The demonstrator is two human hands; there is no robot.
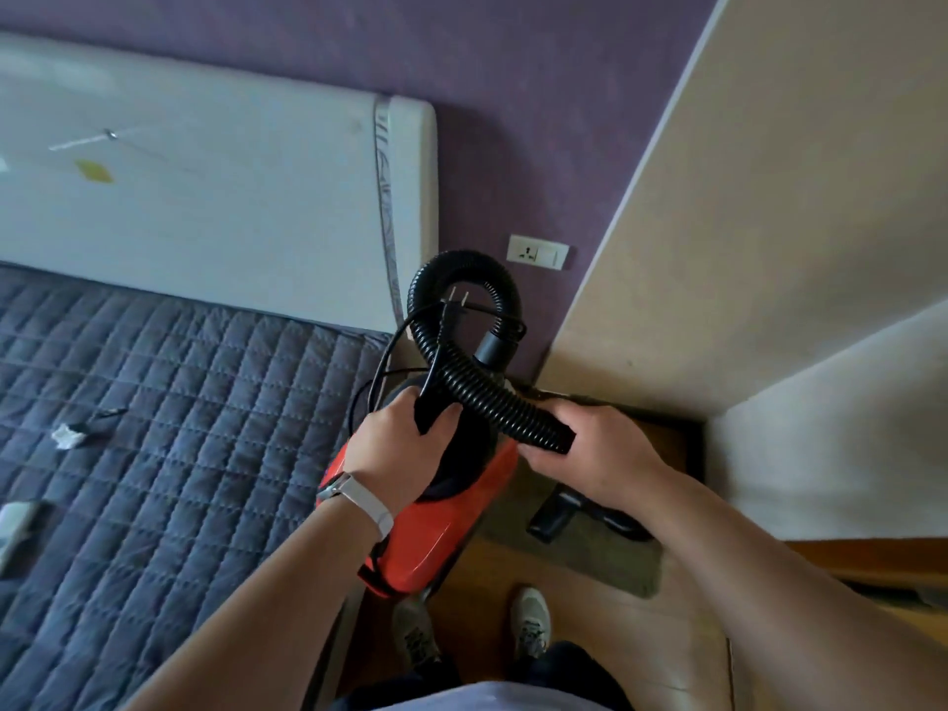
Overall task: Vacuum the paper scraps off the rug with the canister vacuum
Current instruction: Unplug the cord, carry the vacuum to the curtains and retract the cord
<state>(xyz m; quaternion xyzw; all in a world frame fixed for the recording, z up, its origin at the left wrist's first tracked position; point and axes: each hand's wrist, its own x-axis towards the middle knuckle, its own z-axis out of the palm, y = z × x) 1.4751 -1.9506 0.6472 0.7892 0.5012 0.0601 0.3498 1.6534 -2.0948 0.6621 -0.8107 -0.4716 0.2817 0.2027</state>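
A red canister vacuum [441,531] hangs in the air in front of me. My left hand [400,449] grips its black top handle, a watch on the wrist. A ribbed black hose [461,387] loops up from the body and back down. My right hand [590,454] is closed on the hose's free end. The power cord with its two-pin plug [454,302] lies draped through the hose loop. A small greyish rug [579,556] lies on the wooden floor below, and a black nozzle attachment [554,520] rests on it. No paper scraps are distinguishable on the rug.
A bed with a dark quilted cover [179,428] and white headboard [205,197] fills the left. A white crumpled scrap [69,436] lies on the cover. A wall socket [537,253] sits on the purple wall. A beige cabinet [744,248] stands to the right. My shoes [528,623] stand on the floor.
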